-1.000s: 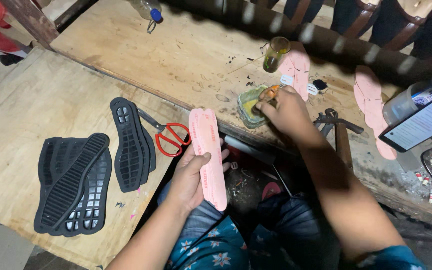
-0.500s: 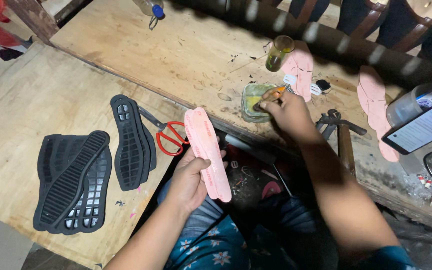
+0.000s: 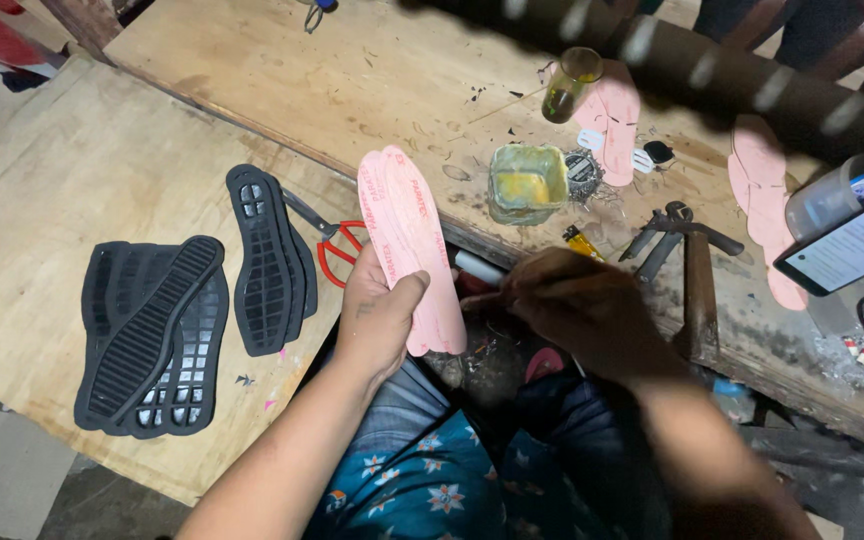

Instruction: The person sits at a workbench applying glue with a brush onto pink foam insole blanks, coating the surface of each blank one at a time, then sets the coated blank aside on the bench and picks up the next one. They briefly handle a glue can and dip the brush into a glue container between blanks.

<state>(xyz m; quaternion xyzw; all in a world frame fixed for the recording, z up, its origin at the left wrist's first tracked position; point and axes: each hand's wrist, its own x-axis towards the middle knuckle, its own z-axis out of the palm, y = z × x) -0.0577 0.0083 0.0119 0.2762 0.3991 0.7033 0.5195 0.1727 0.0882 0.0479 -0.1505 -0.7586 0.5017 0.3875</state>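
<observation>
Pink insoles point(image 3: 410, 245) gripped upright in left hand point(image 3: 377, 320), face exposed for coating; right hand point(image 3: 582, 315) blurred beside them, fingers pinching a thin brush, glue tub point(image 3: 527, 182) near on counter point(image 3: 252, 80).

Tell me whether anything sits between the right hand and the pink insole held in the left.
Nothing visible does. The right hand is just right of the pink insole, which the left hand grips at its lower end; only open space separates them.
</observation>
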